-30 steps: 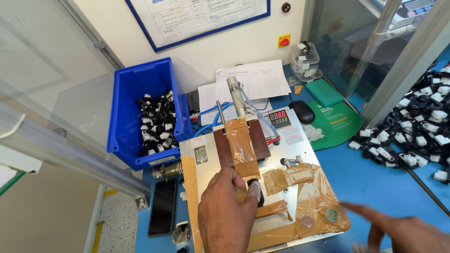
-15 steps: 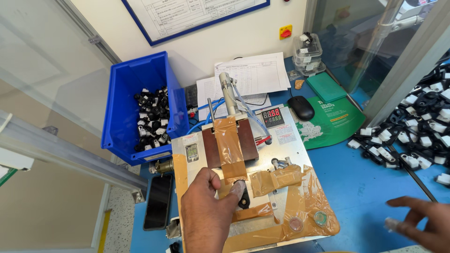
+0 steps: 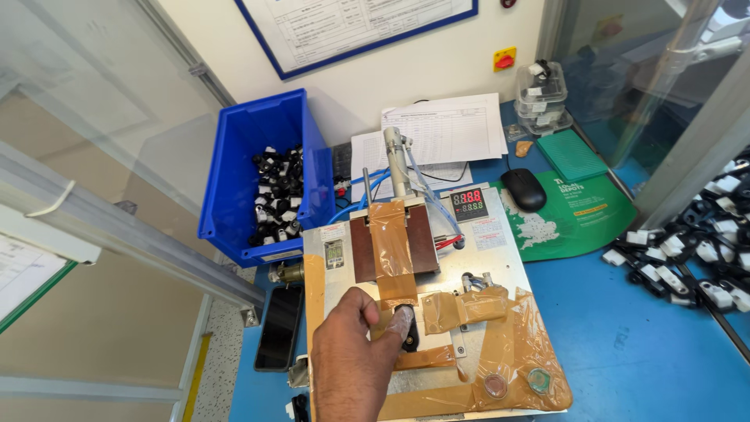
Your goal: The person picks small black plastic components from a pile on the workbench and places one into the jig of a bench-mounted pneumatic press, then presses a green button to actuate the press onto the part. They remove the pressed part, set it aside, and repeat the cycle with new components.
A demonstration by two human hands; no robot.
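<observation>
My left hand [image 3: 350, 355] reaches in from the bottom edge onto a metal fixture plate [image 3: 500, 258] covered in strips of brown tape. Its thumb and fingers pinch a small black part [image 3: 408, 334] with a pale tip, holding it against the taped slot in the middle of the plate. A brown taped block with an upright pneumatic cylinder [image 3: 397, 160] stands just beyond the hand. My right hand is out of the picture.
A blue bin [image 3: 234, 148] of small black and white parts stands at the back left. A phone [image 3: 280, 328] lies left of the plate. Behind are a red digit display [image 3: 469, 205], papers [image 3: 445, 129], a mouse [image 3: 523, 189] and a green mat [image 3: 582, 215]. Loose black and white parts [image 3: 687, 258] lie at the right.
My right hand, seen at the bottom right before, has left the view. My left hand has stayed on the black part at the fixture, and the camera has shifted slightly.
</observation>
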